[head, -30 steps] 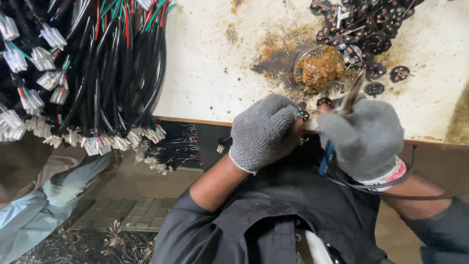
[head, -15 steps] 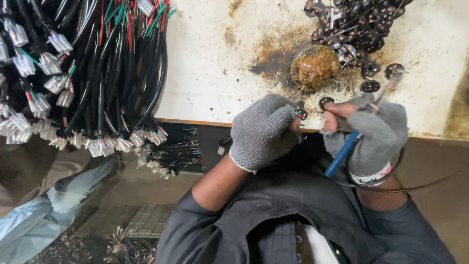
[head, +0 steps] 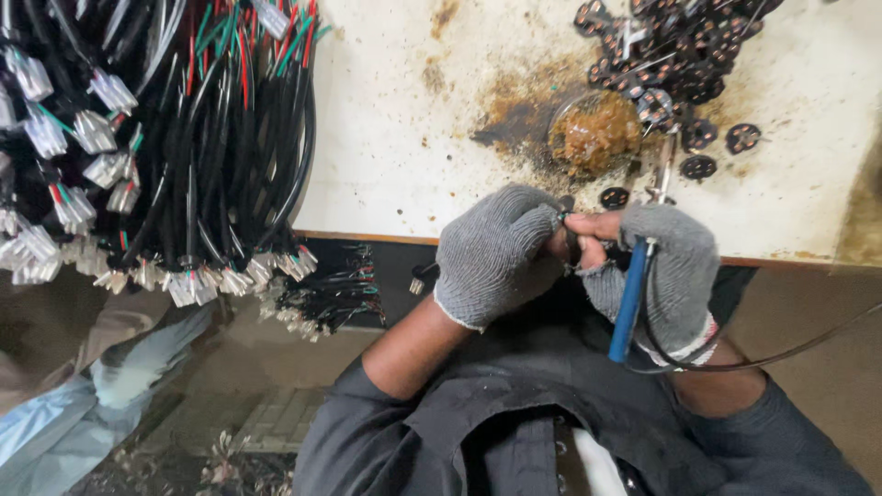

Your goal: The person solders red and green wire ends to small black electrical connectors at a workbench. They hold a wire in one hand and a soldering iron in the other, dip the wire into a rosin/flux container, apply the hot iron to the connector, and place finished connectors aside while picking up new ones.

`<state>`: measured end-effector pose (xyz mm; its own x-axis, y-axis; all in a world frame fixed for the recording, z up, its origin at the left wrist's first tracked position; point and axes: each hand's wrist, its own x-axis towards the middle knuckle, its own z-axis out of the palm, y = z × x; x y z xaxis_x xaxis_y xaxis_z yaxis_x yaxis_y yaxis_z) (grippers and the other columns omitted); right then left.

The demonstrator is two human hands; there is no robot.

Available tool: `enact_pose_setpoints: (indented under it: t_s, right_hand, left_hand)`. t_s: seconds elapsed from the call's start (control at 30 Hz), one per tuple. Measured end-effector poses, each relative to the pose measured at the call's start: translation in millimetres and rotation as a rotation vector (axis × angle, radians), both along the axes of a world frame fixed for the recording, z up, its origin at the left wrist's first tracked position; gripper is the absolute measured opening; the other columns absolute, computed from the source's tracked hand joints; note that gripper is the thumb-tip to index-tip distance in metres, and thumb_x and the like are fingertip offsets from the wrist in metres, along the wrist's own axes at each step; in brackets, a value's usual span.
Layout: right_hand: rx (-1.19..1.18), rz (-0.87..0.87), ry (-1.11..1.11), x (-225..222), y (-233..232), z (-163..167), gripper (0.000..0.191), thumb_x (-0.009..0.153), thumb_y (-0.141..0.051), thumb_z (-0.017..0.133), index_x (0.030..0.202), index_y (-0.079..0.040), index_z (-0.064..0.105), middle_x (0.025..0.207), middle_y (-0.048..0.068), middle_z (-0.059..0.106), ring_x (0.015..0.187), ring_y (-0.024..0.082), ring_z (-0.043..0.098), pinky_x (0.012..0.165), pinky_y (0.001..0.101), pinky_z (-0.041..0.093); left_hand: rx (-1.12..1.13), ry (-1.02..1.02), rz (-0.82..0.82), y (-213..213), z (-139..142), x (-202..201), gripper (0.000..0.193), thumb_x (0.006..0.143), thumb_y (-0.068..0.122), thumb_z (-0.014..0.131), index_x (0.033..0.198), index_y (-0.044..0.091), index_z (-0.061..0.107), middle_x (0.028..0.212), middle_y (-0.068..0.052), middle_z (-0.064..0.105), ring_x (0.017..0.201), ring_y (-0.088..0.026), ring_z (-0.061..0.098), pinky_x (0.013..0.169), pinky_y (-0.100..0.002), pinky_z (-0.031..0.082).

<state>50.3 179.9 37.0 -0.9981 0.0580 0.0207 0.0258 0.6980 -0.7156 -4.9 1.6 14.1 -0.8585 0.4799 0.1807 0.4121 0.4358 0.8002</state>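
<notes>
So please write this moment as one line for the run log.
left hand: gloved, pinching small black part | right hand: gloved, gripping blue-handled soldering iron | brown paste dish on white table | wire bundles at left

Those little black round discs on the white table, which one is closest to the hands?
The lone disc lying just above the gloved hands, below the brown paste dish. The other discs lie farther up the table.

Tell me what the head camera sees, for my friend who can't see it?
Two grey-gloved hands, left and right, meet at a stained white table's edge; the right grips a blue-handled soldering iron. Wire bundles hang left.
</notes>
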Motion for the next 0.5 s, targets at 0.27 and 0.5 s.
enact_pose_setpoints:
  t_s: [0.27, 0.5]
  right_hand:
    - [-0.320, -0.009, 0.066, 10.5, 6.5, -1.8, 0.010, 0.096, -0.012, 0.074, 0.101, -0.004, 0.069, 0.102, 0.010, 0.076, 0.083, 0.017, 0.074, 0.073, 0.0276, 0.057]
    - [-0.179, -0.023, 0.094, 12.1, 1.7, -18.1, 0.006, 0.093, -0.002, 0.074, 0.098, -0.003, 0.070, 0.099, 0.013, 0.078, 0.080, 0.018, 0.074, 0.074, 0.0281, 0.056]
  left_hand:
    - [0.003, 0.025, 0.042, 2.3, 3.3, 2.0, 0.011, 0.085, 0.011, 0.075, 0.091, 0.012, 0.066, 0.096, -0.007, 0.068, 0.085, -0.028, 0.068, 0.073, -0.039, 0.055]
    - [0.016, 0.053, 0.047, 2.2, -1.6, 3.0, 0.010, 0.084, 0.010, 0.073, 0.091, 0.011, 0.066, 0.096, -0.009, 0.067, 0.086, -0.029, 0.068, 0.074, -0.040, 0.056]
